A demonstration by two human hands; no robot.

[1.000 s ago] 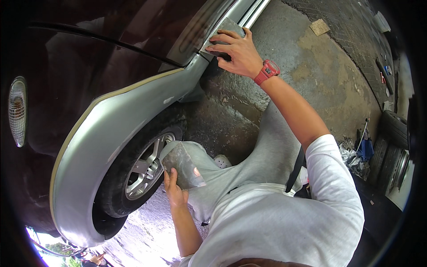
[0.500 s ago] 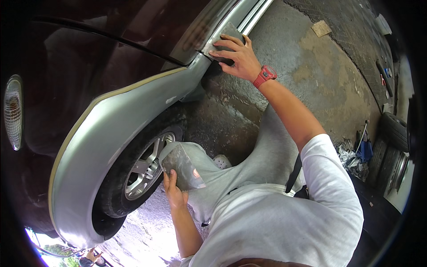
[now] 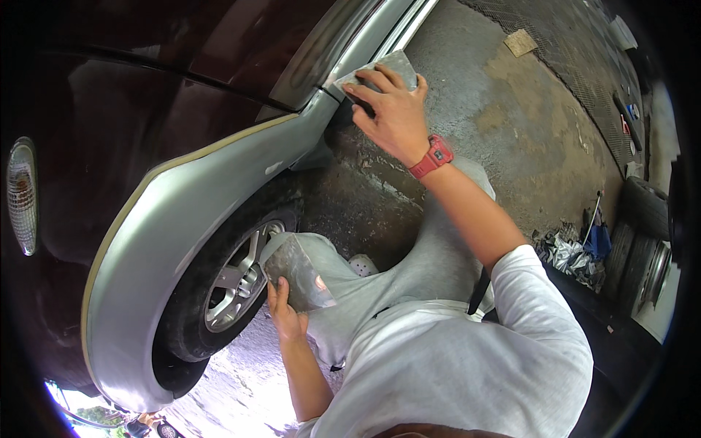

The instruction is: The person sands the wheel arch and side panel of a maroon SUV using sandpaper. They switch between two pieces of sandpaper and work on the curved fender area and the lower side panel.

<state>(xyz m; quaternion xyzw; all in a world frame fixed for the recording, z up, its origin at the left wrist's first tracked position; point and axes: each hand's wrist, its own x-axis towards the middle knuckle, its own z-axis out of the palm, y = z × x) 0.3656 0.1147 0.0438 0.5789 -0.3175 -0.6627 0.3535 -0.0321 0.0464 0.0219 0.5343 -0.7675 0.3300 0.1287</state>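
My right hand (image 3: pixel 394 113), with a red watch at the wrist, grips a flat, grey, smeared sheet like a putty spreader (image 3: pixel 403 67). One corner of that sheet is at the grey lower edge of the car body (image 3: pixel 321 109), behind the wheel arch; whether it touches I cannot tell. Beside my knee, my left hand (image 3: pixel 289 317) holds a second flat sheet (image 3: pixel 298 274), dull grey, with smears on it. Its thumb and fingers close on the lower edge. A dull grey coating covers the wheel arch (image 3: pixel 139 270), edged by a tan strip.
The car wheel (image 3: pixel 234 288) stands under the arch, close to my left hand. A tan square piece (image 3: pixel 521 43) lies on the concrete floor (image 3: pixel 467 80). On the right are stacked tyres (image 3: pixel 646 208) and crumpled silvery material (image 3: pixel 568 254).
My right hand has shifted slightly right and down, and its sheet has tilted, showing more of its face. My left hand has stayed in place.
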